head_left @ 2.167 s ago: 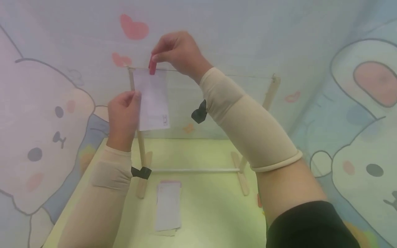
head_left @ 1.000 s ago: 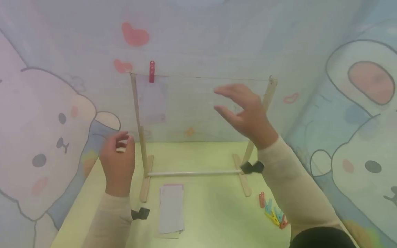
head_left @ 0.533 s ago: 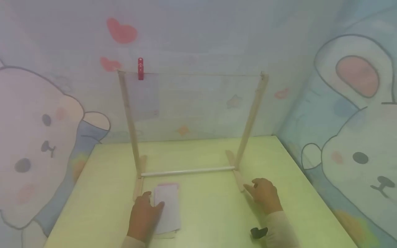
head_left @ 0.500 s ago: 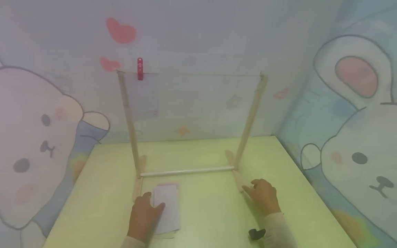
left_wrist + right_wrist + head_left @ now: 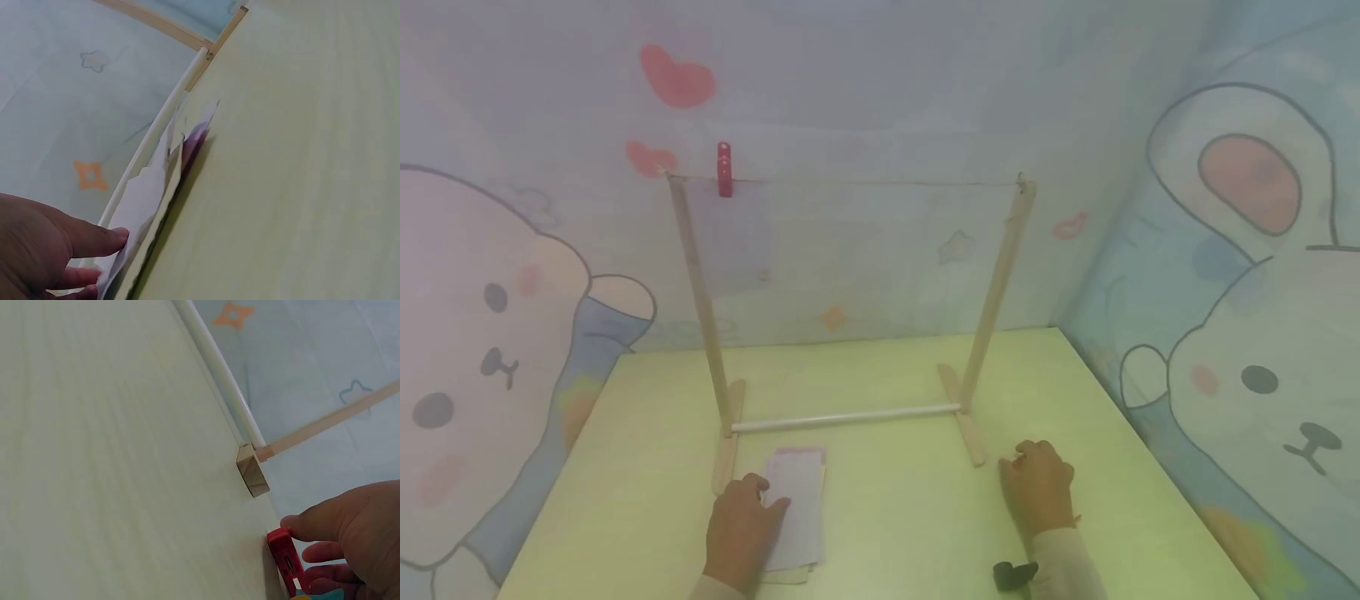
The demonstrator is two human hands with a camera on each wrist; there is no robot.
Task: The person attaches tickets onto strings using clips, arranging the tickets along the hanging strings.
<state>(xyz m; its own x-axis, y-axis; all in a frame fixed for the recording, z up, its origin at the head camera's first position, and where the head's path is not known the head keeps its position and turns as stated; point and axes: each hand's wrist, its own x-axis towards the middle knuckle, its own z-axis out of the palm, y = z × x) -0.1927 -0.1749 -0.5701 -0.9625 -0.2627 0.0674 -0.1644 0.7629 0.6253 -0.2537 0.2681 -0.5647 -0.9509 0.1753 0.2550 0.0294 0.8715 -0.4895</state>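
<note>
My left hand (image 5: 741, 529) rests at the left edge of a stack of paper sheets (image 5: 797, 508) on the table. In the left wrist view, its thumb touches the white top sheet (image 5: 140, 194), whose edges lift from the sheets below. My right hand (image 5: 1037, 483) is low at the right, beyond the rack's foot. The right wrist view has its thumb at the end of a red clothespin (image 5: 287, 562), other fingers close beside it. A turquoise clothespin (image 5: 325, 594) lies at that view's bottom edge. On the line, another red clothespin (image 5: 725, 171) holds a pale sheet (image 5: 733, 242).
A wooden rack stands at the back, with a left post (image 5: 700, 308), a right post (image 5: 996, 300), a thin string (image 5: 872, 182) across the top and a white rod (image 5: 850, 418) below. Behind the pale yellow table (image 5: 887, 533) hangs a printed cloth (image 5: 865, 100).
My right hand let go of the red clothespin on the string and came down right to the other clothespins. My left hand left the hung sheet and came down to the paper stack.
</note>
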